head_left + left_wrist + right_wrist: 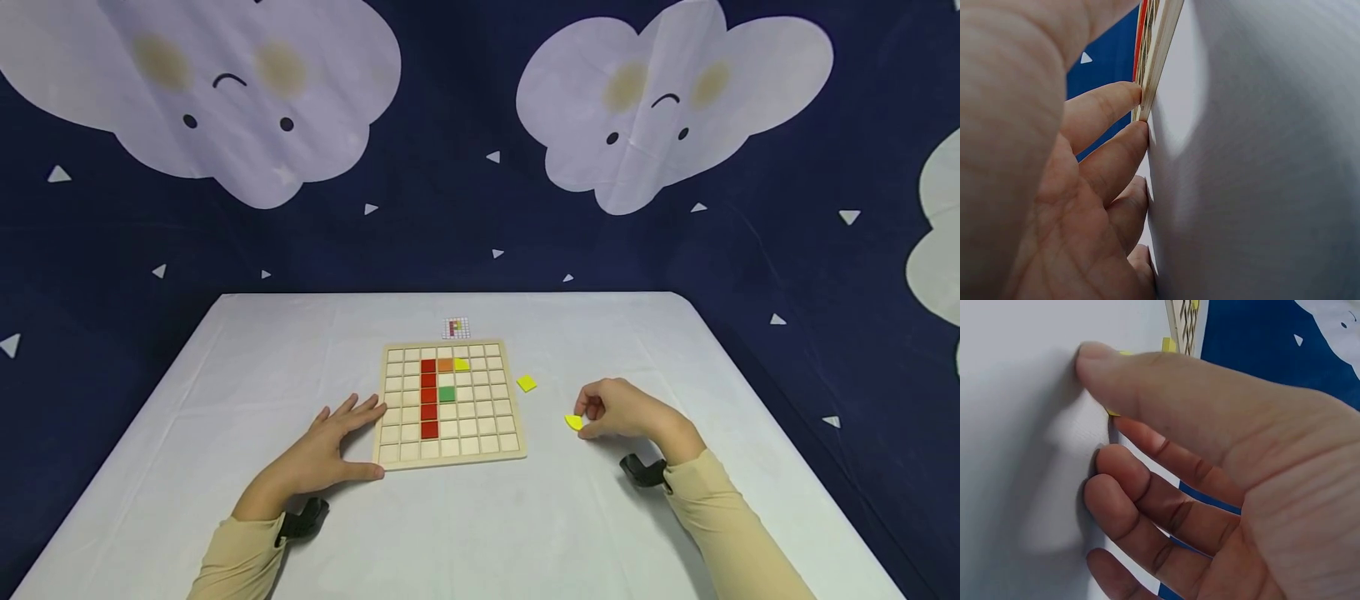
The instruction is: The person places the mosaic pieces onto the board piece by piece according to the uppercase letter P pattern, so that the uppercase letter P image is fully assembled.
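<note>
A wooden grid board (450, 461) lies on the table. It bears a column of red squares (428, 412), an orange square (446, 365), a green square (447, 394) and a yellow piece with one curved corner (462, 364). My left hand (318, 457) has its fingers spread against the board's left side, fingertips at the edge and the thumb by the near corner. To the right of the board, my right hand (626, 412) pinches a yellow rounded tile (573, 422) between thumb and finger, close over the table. In the right wrist view the thumb hides most of that tile.
A loose yellow square (527, 383) lies between the board and my right hand. Behind the board is a small printed card (457, 327) with a coloured grid pattern. A dark blue cloth with white clouds (675, 100) hangs beyond the white table (300, 333).
</note>
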Demonstrator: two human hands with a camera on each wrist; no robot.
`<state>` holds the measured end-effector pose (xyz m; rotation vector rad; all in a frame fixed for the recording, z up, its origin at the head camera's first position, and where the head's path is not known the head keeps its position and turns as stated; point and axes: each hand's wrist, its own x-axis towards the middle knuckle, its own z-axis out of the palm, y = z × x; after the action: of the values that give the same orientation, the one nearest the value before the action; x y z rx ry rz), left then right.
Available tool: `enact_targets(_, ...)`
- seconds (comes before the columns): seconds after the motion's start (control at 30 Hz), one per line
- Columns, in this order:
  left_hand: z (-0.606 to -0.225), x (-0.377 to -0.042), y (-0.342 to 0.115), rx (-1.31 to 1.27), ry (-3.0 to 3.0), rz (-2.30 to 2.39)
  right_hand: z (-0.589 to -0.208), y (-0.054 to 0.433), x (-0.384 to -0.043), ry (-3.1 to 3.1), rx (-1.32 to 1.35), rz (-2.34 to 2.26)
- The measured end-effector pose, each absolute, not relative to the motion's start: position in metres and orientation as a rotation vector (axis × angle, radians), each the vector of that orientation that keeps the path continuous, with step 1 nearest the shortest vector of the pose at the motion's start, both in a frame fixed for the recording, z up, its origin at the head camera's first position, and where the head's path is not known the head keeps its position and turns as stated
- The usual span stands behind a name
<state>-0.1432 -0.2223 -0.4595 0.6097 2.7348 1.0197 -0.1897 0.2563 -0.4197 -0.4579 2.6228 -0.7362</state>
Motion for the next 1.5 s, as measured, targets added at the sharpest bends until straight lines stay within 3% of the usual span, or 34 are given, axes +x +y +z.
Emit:
enact_targets(0.47, -0.46, -0.144, -0.223, 0.609, 2.742, 1.009, -0.422, 0.257, -0.197, 2.655, -0.643, -0.715)
enact_targets(1.5, -0.456, -0.144, -0.222, 0.608, 2.727, 1.014, -0.442, 0.267, -0.191, 2.733, -0.584, -0.861)
